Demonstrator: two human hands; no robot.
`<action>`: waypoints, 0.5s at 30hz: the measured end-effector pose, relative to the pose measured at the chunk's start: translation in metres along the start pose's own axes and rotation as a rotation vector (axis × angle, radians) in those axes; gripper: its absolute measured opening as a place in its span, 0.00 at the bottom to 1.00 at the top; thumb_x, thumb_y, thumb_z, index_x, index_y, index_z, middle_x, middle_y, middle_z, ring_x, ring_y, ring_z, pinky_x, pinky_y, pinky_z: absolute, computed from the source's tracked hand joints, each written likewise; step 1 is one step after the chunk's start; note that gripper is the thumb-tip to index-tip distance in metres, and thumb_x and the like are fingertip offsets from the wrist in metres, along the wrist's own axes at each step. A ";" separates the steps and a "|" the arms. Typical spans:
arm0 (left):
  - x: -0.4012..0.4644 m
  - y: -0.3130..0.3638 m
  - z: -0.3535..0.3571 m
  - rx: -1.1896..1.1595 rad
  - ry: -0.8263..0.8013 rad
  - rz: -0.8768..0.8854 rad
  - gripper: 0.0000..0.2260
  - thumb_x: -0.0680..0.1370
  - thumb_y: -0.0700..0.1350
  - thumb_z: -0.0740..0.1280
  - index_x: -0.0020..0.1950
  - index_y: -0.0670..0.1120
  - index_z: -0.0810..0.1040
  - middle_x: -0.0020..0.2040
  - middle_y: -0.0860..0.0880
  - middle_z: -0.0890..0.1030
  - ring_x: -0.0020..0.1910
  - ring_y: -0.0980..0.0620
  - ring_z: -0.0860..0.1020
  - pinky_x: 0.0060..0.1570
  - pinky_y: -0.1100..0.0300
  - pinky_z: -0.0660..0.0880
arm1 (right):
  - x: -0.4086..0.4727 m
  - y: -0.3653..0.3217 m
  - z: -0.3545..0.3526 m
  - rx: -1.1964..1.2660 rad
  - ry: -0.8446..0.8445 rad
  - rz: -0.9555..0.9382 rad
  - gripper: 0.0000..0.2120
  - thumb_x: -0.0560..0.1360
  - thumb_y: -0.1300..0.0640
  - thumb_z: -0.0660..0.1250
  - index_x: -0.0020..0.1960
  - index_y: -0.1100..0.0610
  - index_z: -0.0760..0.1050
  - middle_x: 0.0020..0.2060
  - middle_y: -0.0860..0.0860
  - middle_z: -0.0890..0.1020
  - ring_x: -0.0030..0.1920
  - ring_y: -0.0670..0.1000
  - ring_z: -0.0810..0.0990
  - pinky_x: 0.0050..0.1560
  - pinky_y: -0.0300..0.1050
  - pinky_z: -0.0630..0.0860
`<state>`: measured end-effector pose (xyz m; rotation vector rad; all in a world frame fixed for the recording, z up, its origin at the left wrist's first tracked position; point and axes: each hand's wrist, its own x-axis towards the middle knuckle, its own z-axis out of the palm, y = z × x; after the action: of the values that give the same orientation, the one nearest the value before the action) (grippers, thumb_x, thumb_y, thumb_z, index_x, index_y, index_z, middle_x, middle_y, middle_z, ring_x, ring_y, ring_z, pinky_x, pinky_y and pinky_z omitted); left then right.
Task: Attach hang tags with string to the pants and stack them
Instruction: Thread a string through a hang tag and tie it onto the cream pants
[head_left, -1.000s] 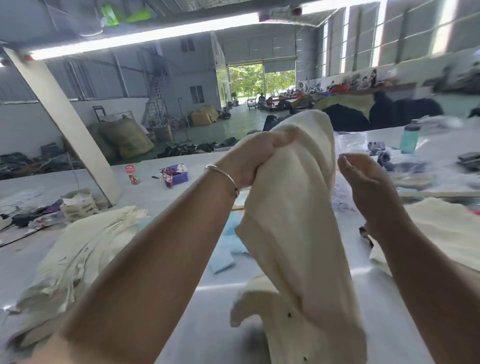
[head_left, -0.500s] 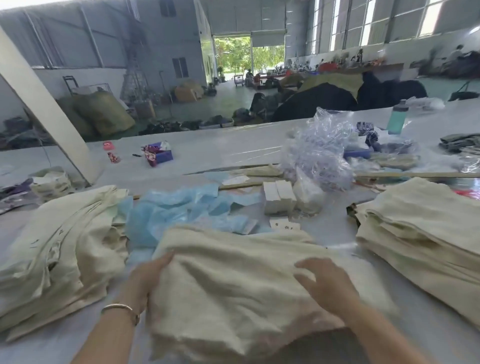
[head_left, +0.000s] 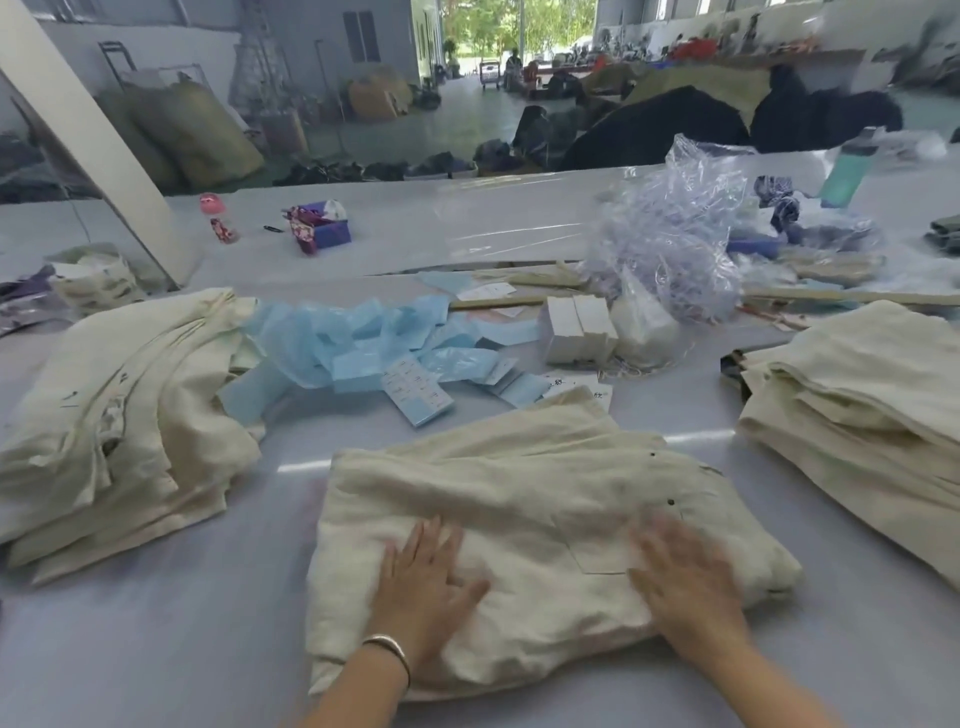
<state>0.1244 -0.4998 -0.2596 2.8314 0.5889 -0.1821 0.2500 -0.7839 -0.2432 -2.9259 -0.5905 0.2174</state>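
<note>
Both hands lie flat on the folded pants (head_left: 519, 499) at the near middle of the desk (head_left: 156, 649), the left hand (head_left: 423, 577) beside the right hand (head_left: 685, 582). Left of the fingers (head_left: 431, 535) sits a loose pile of pants (head_left: 114, 415); right of them, a neater stack (head_left: 857, 405). Beyond the fingers lie scattered hang tags (head_left: 415, 389), then small boxes (head_left: 576, 327) with a plastic bag (head_left: 670, 249) just behind (partly resting on them). A bottle (head_left: 849, 171) stands far right, at the desk's back.
</note>
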 end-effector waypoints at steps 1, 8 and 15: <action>0.000 0.000 0.008 0.040 0.007 -0.008 0.35 0.76 0.71 0.49 0.79 0.60 0.47 0.80 0.56 0.42 0.78 0.54 0.40 0.74 0.49 0.37 | 0.001 0.006 -0.006 0.049 0.066 0.164 0.31 0.80 0.39 0.53 0.78 0.45 0.46 0.79 0.52 0.46 0.77 0.53 0.47 0.74 0.53 0.43; 0.001 -0.003 0.015 0.068 0.067 -0.024 0.35 0.75 0.72 0.47 0.79 0.61 0.45 0.80 0.55 0.41 0.78 0.55 0.39 0.73 0.50 0.35 | 0.021 0.051 -0.049 0.381 0.028 0.654 0.36 0.66 0.37 0.73 0.62 0.63 0.73 0.57 0.62 0.78 0.57 0.63 0.75 0.56 0.56 0.73; -0.001 0.024 -0.006 -0.051 0.026 -0.066 0.31 0.77 0.64 0.59 0.77 0.58 0.56 0.80 0.52 0.49 0.79 0.50 0.46 0.76 0.50 0.43 | 0.026 0.012 -0.080 0.705 0.380 0.375 0.15 0.68 0.62 0.72 0.54 0.57 0.81 0.48 0.56 0.83 0.48 0.59 0.79 0.47 0.49 0.73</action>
<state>0.1338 -0.5199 -0.2482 2.7713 0.6828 -0.1401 0.2914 -0.7937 -0.1699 -2.2651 0.0936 -0.0836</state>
